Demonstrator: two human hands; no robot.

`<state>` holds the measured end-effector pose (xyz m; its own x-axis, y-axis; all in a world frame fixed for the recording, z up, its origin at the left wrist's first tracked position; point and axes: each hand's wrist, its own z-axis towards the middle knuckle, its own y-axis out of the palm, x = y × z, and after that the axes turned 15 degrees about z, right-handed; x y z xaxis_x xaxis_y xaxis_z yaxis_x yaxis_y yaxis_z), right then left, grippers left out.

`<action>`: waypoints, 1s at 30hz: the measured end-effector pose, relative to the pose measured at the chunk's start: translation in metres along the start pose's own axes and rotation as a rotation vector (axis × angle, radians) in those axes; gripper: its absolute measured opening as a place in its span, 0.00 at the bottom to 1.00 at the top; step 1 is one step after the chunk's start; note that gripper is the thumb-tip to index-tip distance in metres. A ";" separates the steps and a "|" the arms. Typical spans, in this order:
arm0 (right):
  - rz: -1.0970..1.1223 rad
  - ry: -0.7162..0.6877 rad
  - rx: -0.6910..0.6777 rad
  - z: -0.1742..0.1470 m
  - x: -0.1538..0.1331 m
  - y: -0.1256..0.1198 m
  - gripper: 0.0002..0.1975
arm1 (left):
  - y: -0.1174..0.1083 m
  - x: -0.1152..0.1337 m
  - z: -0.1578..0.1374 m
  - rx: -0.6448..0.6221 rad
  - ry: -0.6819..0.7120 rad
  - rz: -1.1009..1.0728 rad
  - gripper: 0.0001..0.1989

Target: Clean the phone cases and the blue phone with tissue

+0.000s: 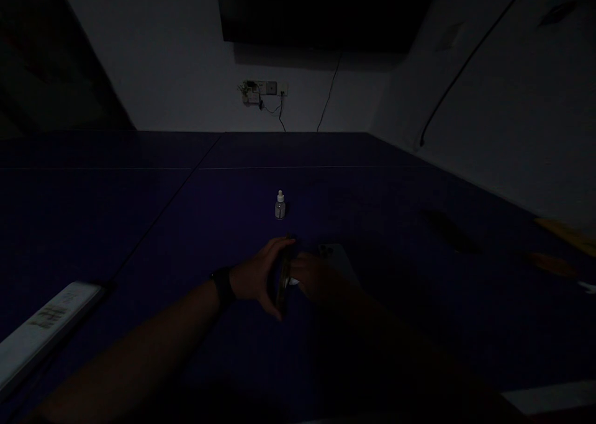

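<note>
In the dim light, my left hand (pixel 261 275) with a black wristband (pixel 223 285) grips a thin, flat, phone-like object (pixel 283 278) by its two ends. The object is tilted up on edge, so its face is mostly hidden. My right hand (pixel 313 276) is closed and pressed close to its right side. A bit of something white (pixel 293 281), perhaps a cloth or wipe, shows under the right fingers. Just right of that hand lies a pale phone (pixel 344 264), camera side up. Beyond both hands a small dropper bottle (pixel 280 210) with a white top stands upright.
The dark blue surface (pixel 242 194) has seams across it. A white power-strip-like box (pixel 51 324) lies at left. A dark flat object (pixel 449 230) and a yellow item (pixel 565 234) lie at right. Behind are wall sockets (pixel 261 89) with cables and a large screen (pixel 326 11).
</note>
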<state>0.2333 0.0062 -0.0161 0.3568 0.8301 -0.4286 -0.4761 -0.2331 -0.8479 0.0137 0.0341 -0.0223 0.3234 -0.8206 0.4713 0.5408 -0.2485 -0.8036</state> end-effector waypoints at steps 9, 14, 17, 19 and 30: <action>-0.068 0.081 0.009 -0.002 -0.002 0.001 0.14 | 0.002 -0.004 -0.001 0.012 0.014 -0.016 0.79; -0.086 0.166 0.117 0.003 0.006 -0.002 0.14 | 0.001 -0.003 -0.001 0.020 0.017 -0.020 0.78; -0.052 0.072 0.030 0.000 0.002 -0.003 0.14 | 0.000 -0.001 0.000 0.008 0.019 -0.003 0.78; -0.051 0.013 -0.052 -0.003 0.000 -0.004 0.14 | 0.000 -0.001 0.000 -0.003 0.013 0.006 0.78; -0.235 0.188 0.059 0.000 0.012 -0.011 0.13 | -0.002 0.004 0.000 -0.015 0.054 -0.043 0.77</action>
<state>0.2430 0.0189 -0.0115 0.6026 0.7481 -0.2781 -0.4072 -0.0115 -0.9133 0.0144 0.0313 -0.0185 0.2576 -0.8353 0.4858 0.5417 -0.2915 -0.7884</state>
